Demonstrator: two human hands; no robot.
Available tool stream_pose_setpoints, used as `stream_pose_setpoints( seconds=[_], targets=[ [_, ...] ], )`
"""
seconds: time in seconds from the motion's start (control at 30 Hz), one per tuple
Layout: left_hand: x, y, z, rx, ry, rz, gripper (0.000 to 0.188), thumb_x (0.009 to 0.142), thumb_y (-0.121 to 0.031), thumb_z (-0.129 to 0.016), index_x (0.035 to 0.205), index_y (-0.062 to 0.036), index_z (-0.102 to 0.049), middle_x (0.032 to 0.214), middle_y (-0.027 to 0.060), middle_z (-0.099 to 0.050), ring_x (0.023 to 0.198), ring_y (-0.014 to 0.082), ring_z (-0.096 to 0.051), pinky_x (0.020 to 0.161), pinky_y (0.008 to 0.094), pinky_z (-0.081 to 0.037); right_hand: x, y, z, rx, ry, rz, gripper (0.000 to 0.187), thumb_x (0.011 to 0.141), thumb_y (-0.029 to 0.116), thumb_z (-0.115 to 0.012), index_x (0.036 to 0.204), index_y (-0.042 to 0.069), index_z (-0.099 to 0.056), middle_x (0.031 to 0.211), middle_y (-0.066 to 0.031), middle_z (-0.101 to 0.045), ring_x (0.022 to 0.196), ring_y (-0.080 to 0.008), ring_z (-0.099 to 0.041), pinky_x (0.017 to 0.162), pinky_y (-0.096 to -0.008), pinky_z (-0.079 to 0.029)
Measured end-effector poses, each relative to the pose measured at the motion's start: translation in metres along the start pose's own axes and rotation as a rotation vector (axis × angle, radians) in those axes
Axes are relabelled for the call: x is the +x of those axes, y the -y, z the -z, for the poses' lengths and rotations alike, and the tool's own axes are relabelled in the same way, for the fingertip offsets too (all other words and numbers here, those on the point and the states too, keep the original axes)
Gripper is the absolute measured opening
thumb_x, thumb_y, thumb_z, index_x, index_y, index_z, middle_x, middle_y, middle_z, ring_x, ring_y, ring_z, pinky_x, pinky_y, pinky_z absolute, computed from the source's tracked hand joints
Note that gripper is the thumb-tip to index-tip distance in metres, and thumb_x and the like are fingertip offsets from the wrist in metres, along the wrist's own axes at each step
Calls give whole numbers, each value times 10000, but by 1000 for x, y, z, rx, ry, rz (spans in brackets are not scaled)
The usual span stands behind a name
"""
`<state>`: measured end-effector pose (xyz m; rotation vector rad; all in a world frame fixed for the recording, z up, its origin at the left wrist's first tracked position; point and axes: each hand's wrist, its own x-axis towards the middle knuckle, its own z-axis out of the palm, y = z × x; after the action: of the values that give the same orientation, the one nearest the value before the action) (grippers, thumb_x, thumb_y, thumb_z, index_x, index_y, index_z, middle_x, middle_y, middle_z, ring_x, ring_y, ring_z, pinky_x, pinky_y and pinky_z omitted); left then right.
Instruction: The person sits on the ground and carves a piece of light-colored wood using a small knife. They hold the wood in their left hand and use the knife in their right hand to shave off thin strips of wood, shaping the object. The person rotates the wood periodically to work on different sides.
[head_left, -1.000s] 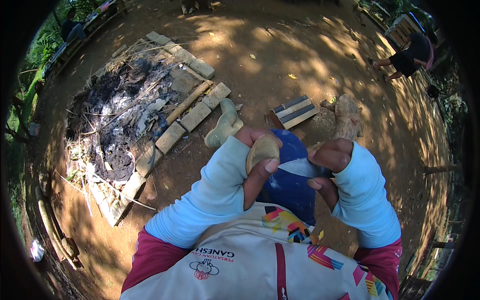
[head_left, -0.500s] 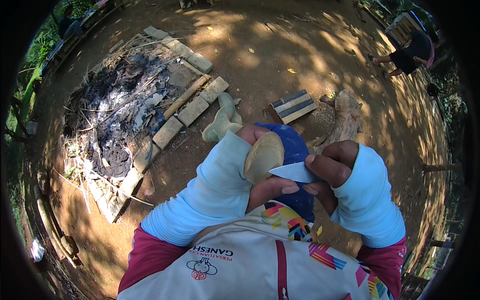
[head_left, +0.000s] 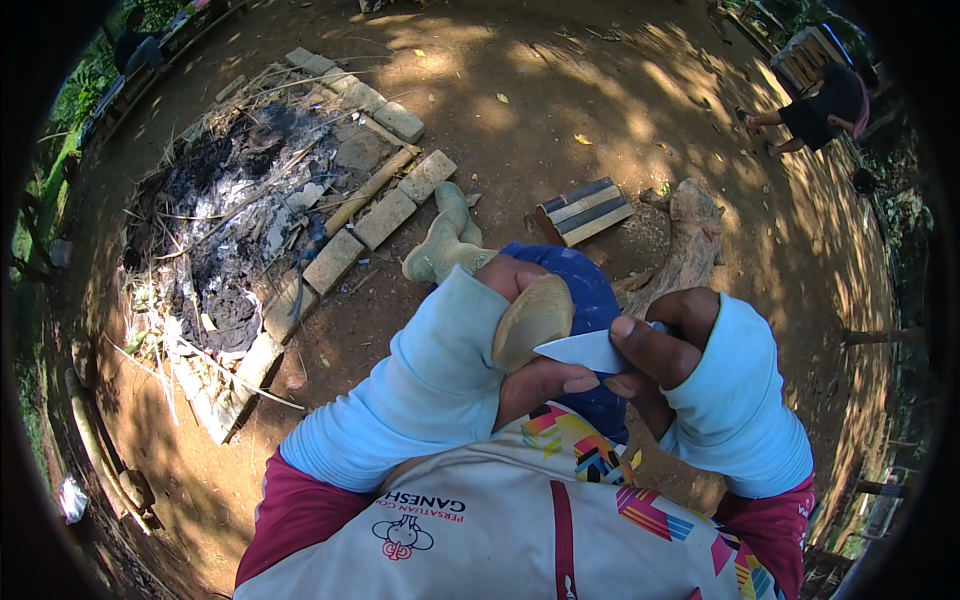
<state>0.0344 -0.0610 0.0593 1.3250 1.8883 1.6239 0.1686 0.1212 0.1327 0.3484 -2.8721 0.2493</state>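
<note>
A pale tan, rounded, hollow-looking piece (head_left: pixel 535 322), perhaps wood, sits in the left hand (head_left: pixel 532 388), whose grip is closed on it, fingers behind the upper edge and thumb below. The right hand (head_left: pixel 662 352) pinches a silver, pointed metal knife (head_left: pixel 582 350), its tip at the piece's lower right; whether it touches, I can't tell from here. It looks to me like a trimming or scraping step; the next stroke would call for a steady hold and the left thumb kept off the blade. Beyond lie a dark-and-pale striped wooden block (head_left: pixel 588 212), a rough brown log (head_left: pixel 692 232) and a brick-edged bed of grey ash (head_left: pixel 235 225).
</note>
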Motion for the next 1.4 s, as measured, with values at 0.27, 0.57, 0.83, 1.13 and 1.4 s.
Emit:
stream_pose_setpoints(
  seconds=[0.27, 0.57, 0.83, 1.13, 1.4],
  targets=[
    [-2, 2, -1, -23, -17, 0, 537, 741, -254, -875, 1096, -29, -540, 909, 105, -632, 817, 235, -648, 705, 342, -505, 2, 2, -2, -16, 1, -4, 515, 732, 108, -808, 1193, 130, -580, 790, -71, -570, 593, -213, -555, 494, -341, -410],
    [-2, 8, -2, -15, -17, -32, 488, 745, -179, -863, 1082, 0, -558, 883, 91, -642, 786, 191, -645, 675, 302, -499, 8, 2, -8, -80, -29, -43, 120, 855, 289, -714, 904, 180, -720, 620, -53, -554, 511, -202, -582, 393, -356, -434],
    [-2, 11, 2, -44, 27, 2, 503, 761, -280, -853, 1084, -1, -585, 880, 145, -640, 787, 300, -657, 665, 376, -508, 10, 3, -6, -83, -1, -47, 124, 846, 273, -719, 916, 171, -718, 618, -51, -553, 496, -202, -579, 379, -346, -425],
    [-1, 10, 2, 44, 3, -36, 298, 786, -138, -828, 965, -12, -626, 834, 71, -637, 733, 158, -631, 651, 285, -479, 9, 2, -7, -72, -14, -12, 225, 797, 215, -754, 997, 149, -675, 663, -59, -559, 522, -203, -573, 411, -344, -419],
    [-2, 11, -1, -77, -1, 38, 488, 720, -227, -883, 1048, -22, -585, 888, 100, -620, 796, 226, -633, 683, 336, -492, 4, 0, -10, -14, -25, -66, 125, 845, 292, -720, 924, 196, -716, 626, -45, -563, 509, -210, -587, 407, -357, -443]
  ],
)
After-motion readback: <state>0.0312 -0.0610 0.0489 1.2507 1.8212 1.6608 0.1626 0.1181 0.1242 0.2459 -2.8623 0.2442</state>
